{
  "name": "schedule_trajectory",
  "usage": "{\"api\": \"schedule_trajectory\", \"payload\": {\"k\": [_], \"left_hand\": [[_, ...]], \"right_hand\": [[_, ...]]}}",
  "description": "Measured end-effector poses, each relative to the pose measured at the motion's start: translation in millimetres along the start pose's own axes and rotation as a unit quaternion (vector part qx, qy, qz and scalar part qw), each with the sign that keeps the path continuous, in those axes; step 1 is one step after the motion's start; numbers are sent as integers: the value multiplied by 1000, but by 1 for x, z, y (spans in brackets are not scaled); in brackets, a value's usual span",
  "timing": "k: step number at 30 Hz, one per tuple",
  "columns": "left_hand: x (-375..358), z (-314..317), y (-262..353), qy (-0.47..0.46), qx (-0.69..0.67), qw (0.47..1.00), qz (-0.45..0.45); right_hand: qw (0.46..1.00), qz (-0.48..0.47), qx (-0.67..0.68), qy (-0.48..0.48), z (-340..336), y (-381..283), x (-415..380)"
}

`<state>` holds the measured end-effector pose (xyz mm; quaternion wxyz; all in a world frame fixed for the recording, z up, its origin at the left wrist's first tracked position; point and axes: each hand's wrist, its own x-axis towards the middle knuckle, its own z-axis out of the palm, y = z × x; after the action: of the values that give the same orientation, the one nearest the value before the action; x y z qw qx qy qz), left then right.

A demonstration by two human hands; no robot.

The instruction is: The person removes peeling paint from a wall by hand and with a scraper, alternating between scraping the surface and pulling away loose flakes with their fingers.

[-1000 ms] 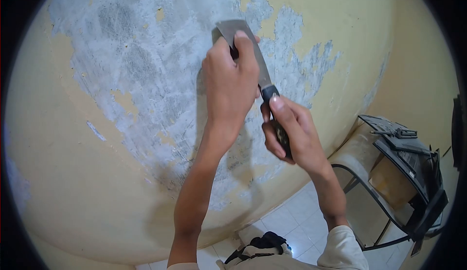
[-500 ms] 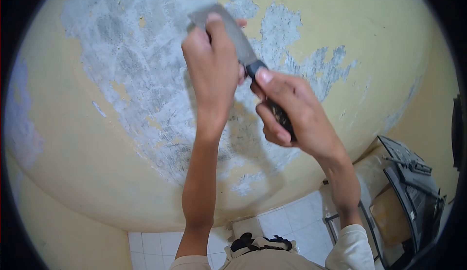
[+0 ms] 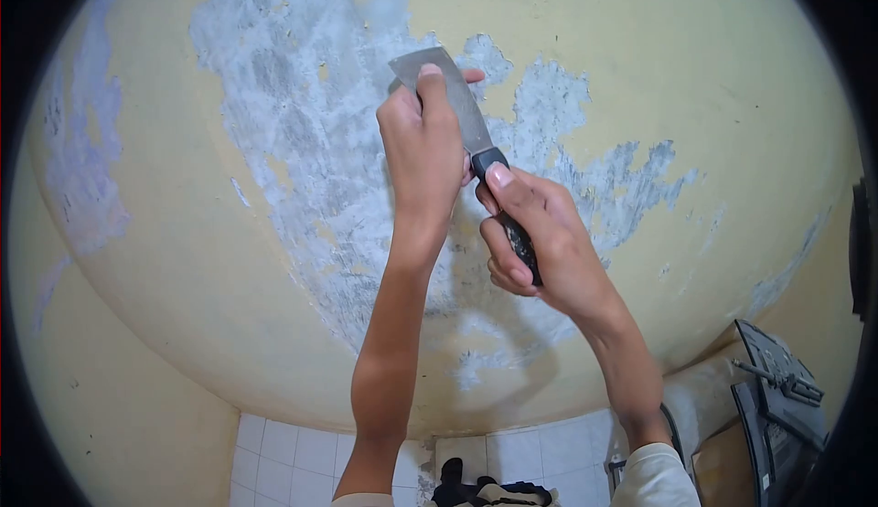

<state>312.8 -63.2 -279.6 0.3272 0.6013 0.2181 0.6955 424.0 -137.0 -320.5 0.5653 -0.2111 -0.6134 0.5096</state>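
Observation:
A paint scraper with a broad metal blade and a black handle slants up and left across a wall. My right hand is closed round the handle, its thumb lying on the top near the blade. My left hand grips the blade, thumb on its upper face and fingers mostly hidden beneath. The blade's end lies over a grey-white patch of bared wall with ragged edges, in the middle of yellow paint. Whether the edge touches the wall is hard to tell.
More peeled patches show at the far left and right of my hands. White floor tiles lie below, by a dark shoe. At the lower right stand black flat panels with a bracket, beside brown board.
The view has shifted, so wall and hands sit lower and further right. The scraper has moved only slightly against the wall, and both hands keep their hold on it.

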Motion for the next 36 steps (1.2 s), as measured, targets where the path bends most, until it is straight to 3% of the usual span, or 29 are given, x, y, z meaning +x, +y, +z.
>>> {"api": "schedule_trajectory", "payload": {"k": [4,5,6,17,20,24,28,29,36], "left_hand": [[-18,-4,-6,9,38,999,-18],[-12,-1,-21,38,71,995,64],[-9,-1,-18,37,72,994,66],[6,-5,-2,10,56,998,-2],[-11,-13,-23,15,82,996,26],[14,-1,-4,30,69,996,43],[-10,-11,-27,43,70,995,52],[-13,-14,-31,29,70,997,16],[-2,-7,-15,40,59,997,29]], "right_hand": [[999,28,-7,-13,-3,18,-11],[1000,24,-5,-13,-4,19,-9],[1000,22,-2,-7,-4,21,-9],[998,16,56,19,17,13,0],[999,28,31,-1,9,32,-12],[999,-16,51,-1,9,18,8],[999,16,36,11,15,37,-12],[999,16,40,8,11,42,-12],[998,4,57,10,14,32,-6]]}}
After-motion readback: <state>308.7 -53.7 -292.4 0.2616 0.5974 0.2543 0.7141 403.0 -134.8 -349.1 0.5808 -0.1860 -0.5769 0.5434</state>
